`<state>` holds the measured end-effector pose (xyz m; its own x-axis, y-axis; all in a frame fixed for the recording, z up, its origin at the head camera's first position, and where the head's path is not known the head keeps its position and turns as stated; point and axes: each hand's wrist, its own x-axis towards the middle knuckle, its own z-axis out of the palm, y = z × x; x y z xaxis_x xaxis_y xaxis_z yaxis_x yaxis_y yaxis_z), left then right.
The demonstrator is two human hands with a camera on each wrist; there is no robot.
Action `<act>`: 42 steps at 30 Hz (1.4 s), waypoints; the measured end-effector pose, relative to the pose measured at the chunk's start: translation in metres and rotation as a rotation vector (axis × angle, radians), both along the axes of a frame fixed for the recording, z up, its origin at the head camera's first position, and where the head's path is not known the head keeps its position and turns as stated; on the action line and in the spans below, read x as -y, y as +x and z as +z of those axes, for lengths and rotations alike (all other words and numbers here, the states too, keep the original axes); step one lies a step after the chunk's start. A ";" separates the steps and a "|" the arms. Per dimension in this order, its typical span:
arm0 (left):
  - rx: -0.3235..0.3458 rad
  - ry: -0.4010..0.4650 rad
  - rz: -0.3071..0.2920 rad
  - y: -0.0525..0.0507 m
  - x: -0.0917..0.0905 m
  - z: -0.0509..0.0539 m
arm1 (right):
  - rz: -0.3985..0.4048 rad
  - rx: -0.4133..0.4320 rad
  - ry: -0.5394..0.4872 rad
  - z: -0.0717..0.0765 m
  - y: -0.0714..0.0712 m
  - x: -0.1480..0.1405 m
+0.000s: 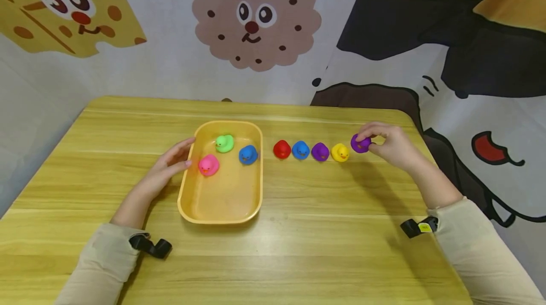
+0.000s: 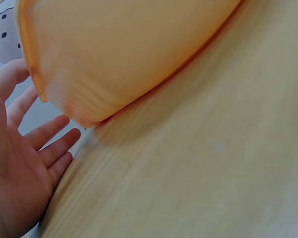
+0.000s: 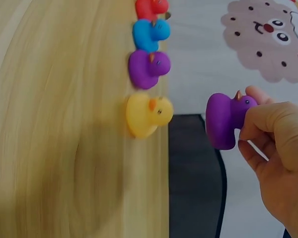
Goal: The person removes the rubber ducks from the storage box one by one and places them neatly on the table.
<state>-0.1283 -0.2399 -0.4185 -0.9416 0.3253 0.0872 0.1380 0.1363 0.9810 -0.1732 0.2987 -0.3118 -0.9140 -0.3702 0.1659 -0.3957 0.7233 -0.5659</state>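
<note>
My right hand [image 1: 387, 145] pinches a purple rubber duck [image 3: 222, 120] by its head, held above the table to the right of a row of ducks. In that row, from left to right, sit a red duck [image 1: 282, 149], a blue duck [image 1: 300, 150], another purple duck [image 1: 320, 152] and a yellow duck [image 1: 340, 152]. With fingers fairly straight, my left hand [image 1: 164, 167] touches the left rim of a yellow-orange tray [image 1: 222, 219]. Inside the tray are a green duck [image 1: 224, 143], a pink duck [image 1: 208, 165] and a second blue duck [image 1: 248, 155].
The wooden table [image 1: 307, 248] ends at a back edge, behind which hangs a cartoon-printed cloth [image 1: 170, 73]. A black wrist camera [image 1: 150, 246] is strapped on the left sleeve, and another wrist camera [image 1: 419, 227] on the right.
</note>
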 end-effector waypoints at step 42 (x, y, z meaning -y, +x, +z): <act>0.015 -0.010 0.011 -0.001 0.001 -0.001 | -0.096 0.041 -0.020 -0.044 -0.017 -0.029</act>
<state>-0.1289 -0.2407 -0.4197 -0.9463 0.3157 0.0698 0.1216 0.1474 0.9816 -0.1897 0.3282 -0.3559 -0.9514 -0.2775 0.1337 -0.3010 0.7452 -0.5950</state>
